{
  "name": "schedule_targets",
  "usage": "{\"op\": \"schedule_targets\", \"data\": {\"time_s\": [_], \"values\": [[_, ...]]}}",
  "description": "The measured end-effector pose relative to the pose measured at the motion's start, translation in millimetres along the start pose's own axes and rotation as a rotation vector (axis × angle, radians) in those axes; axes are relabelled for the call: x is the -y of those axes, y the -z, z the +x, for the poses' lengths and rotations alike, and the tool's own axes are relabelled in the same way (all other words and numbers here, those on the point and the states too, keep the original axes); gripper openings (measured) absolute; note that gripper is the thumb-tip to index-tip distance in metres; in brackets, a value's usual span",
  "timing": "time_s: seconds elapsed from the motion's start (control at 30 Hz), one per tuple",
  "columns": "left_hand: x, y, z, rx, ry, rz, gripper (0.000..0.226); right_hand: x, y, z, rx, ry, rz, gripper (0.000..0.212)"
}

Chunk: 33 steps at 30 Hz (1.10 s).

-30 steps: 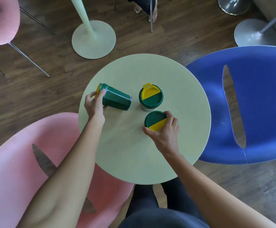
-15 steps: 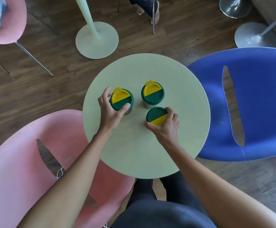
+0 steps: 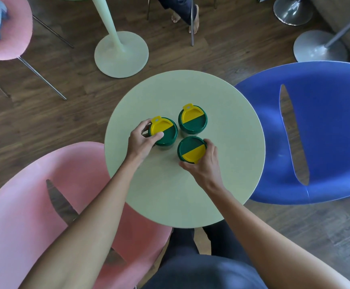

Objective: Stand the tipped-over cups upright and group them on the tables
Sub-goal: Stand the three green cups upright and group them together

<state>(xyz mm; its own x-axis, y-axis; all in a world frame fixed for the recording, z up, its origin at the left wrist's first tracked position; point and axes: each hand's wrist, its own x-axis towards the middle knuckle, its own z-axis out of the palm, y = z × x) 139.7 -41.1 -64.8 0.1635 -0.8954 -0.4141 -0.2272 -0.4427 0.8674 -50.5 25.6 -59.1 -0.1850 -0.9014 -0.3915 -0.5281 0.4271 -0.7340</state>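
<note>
Three green cups with yellow-and-green lids stand upright in a tight cluster on the round pale-green table (image 3: pixel 228 163). The left hand (image 3: pixel 141 140) wraps the left cup (image 3: pixel 163 131) from its near-left side: the thumb lies across the lid's near edge, the forefinger curls round the far-left rim beside the yellow tab, and the cup sits between them, just beyond the palm. The right hand (image 3: pixel 203 163) clasps the near cup (image 3: pixel 192 150) from its near-right side, its fingers curved against the right rim and the thumb tucked under the yellow half at the near edge. The far cup (image 3: pixel 193 122) stands free of both hands, just past the right fingertips and right of the left thumb, close beside the other two.
</note>
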Motion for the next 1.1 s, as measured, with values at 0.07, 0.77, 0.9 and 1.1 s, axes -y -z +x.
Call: {"op": "schedule_targets", "data": {"time_s": [0.07, 0.77, 0.9, 1.1], "values": [[2, 1, 0, -0.002, -0.002, 0.01, 0.056, 3, -2, 3, -0.003, 0.009, 0.002, 0.097], [-9, -2, -13, -0.104, -0.038, 0.106, 0.054, 5, 14, 2, 0.067, -0.013, -0.062, 0.111], [-38, -12, -22, -0.26, -0.323, 0.372, 0.027, 11, 48, 0, -0.012, 0.004, 0.025, 0.078], [-107, -80, -33, -0.021, -0.516, 0.595, 0.019, 13, 124, 3, -0.122, -0.007, 0.083, 0.043]]}}
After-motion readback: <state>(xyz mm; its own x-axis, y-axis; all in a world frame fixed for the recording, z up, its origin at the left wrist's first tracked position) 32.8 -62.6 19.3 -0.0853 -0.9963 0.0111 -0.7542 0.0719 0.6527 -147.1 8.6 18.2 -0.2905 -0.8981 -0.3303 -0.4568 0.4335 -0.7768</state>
